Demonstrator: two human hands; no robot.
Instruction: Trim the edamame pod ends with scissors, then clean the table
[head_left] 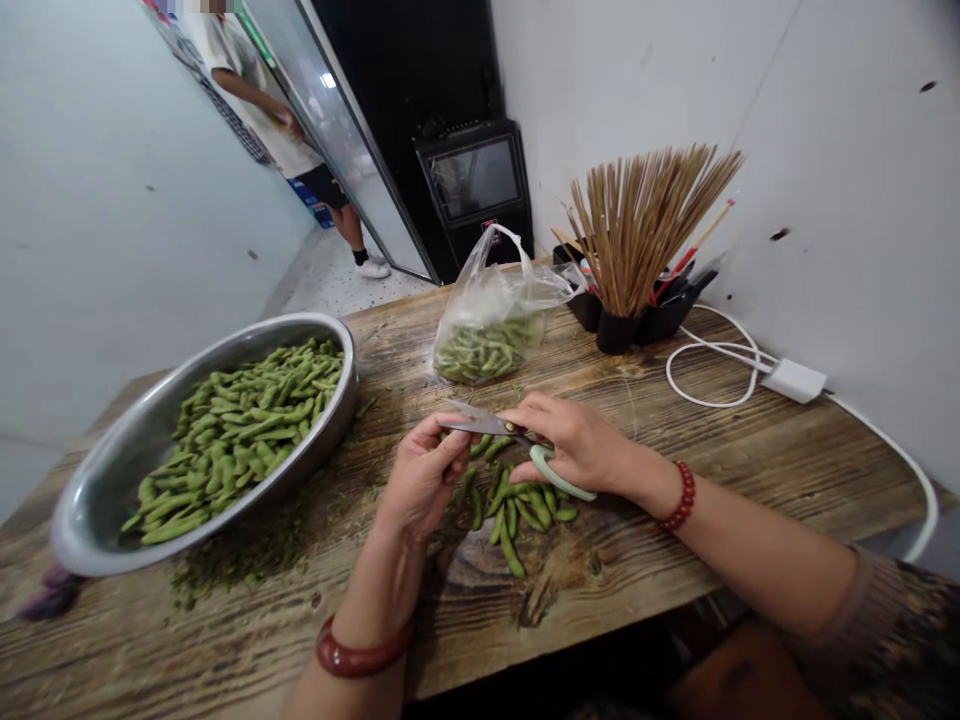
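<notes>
My right hand (574, 440) is closed round the pale green handles of a pair of scissors (551, 468), whose blades point left. Close to the blade tips, my left hand (424, 470) has its thumb and fingers pinched together. What it pinches is mostly hidden; I cannot make it out. Under and between my hands lies a loose pile of green edamame pods (514, 515) on the wooden table. To the left a large metal basin (79, 535) holds many more pods. Behind my hands stands a clear plastic bag (487, 330) with pods in it.
Black holders (619, 333) with a thick bunch of wooden skewers (637, 220) stand at the back right. A white cable with an adapter (795, 380) lies by the wall. Green trimmings (240, 555) are scattered beside the basin. A person (262, 110) stands beyond the table near a glass door.
</notes>
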